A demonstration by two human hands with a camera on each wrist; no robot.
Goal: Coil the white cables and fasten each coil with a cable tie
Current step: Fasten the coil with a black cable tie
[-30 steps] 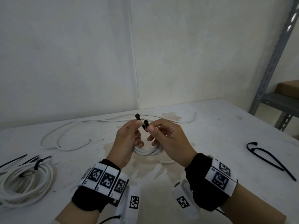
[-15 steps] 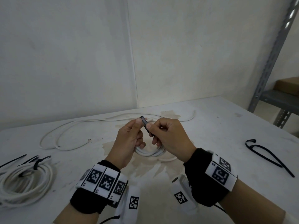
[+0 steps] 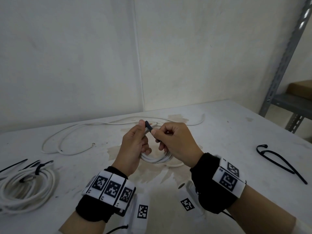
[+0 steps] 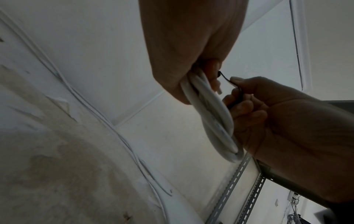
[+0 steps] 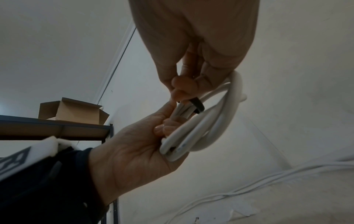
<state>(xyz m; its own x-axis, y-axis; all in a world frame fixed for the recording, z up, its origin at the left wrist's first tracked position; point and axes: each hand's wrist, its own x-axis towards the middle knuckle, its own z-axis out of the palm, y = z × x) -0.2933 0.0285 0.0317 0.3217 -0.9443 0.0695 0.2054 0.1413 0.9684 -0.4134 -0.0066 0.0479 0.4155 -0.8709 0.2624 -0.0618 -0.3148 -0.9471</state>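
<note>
Above the table's middle, my left hand [image 3: 143,132] grips a small white cable coil [image 3: 157,159] and pinches it at the top, where a black cable tie [image 3: 148,127] wraps the strands. My right hand [image 3: 157,135] pinches the tie's tail right beside it. In the left wrist view the coil [image 4: 210,115] hangs from my left fingers, and the thin tie [image 4: 224,77] runs into my right hand [image 4: 277,121]. The right wrist view shows the tie [image 5: 198,106] banded around the coil [image 5: 214,121], with my left hand [image 5: 134,151] below.
A loose white cable [image 3: 70,137] snakes across the back of the table [image 3: 228,132]. A tied white coil [image 3: 25,188] lies at the left edge. Spare black ties [image 3: 278,159] lie at the right. A metal shelf [image 3: 287,102] with a cardboard box [image 3: 300,88] stands beyond.
The tie's two ends were held apart a second ago. They now meet as one band over the coil, and my right hand has drawn the tail rightward.
</note>
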